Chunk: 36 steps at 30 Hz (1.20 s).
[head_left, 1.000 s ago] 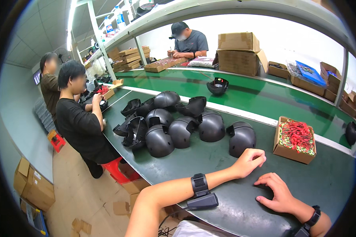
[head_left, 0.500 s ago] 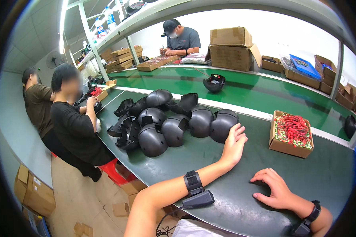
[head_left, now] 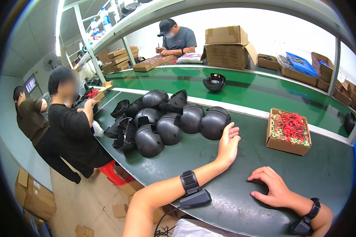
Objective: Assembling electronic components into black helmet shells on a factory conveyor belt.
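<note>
A cluster of black domed plastic shells (head_left: 148,141) lies on the dark green table in front of me, to the left. Several are dome-up, while those at the cluster's left end are tipped and show their hollow insides. My left hand (head_left: 228,147) is held edge-on against the right side of the rightmost shell (head_left: 215,125), fingers stretched out and gripping nothing. My right hand (head_left: 272,189) rests on the table nearer to me, empty, its fingers loosely curved and the thumb apart. Beyond it stands a small cardboard box (head_left: 287,148) filled with red wires and green-and-white round parts.
A green conveyor belt (head_left: 253,93) runs behind the table, carrying one upturned black shell (head_left: 214,83). Two people stand at the left; another sits across the belt. Large cartons (head_left: 226,56) sit at the back, under an overhead shelf. A red stool (head_left: 111,173) is beside the table's left edge.
My left hand and the shells have shifted slightly left together, relative to the wire box. My right hand stays in place. The farthest person at left has turned and moved.
</note>
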Available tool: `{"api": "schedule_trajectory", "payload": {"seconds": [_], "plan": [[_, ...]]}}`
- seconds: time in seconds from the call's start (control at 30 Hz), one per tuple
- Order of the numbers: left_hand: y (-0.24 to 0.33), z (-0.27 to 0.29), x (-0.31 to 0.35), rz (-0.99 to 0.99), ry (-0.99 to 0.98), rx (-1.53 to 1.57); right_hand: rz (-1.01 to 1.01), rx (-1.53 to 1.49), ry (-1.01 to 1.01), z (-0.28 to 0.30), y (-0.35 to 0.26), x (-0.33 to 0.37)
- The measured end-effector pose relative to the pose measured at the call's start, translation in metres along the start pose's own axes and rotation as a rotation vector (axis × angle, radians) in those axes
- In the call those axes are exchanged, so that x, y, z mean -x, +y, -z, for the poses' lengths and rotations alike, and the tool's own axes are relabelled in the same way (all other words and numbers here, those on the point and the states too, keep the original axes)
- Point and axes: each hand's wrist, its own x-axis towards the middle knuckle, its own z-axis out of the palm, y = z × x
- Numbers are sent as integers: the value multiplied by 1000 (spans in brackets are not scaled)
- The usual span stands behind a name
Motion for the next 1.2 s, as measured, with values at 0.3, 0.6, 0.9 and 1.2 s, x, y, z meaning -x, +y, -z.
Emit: {"api": "schedule_trajectory", "payload": {"seconds": [0.3,0.6,0.9,1.2], "plan": [[2,5,7,-43,-256,-70,-23,-8,-30,2,-1,-2],[2,4,11,6,-300,-84,-4,-50,93,39,-26,-64],[18,10,9,-31,-252,-48,85,-17,395,60,-6,-274],[10,1,1,-1,-34,254,-262,557,423,26,149,-337]]}}
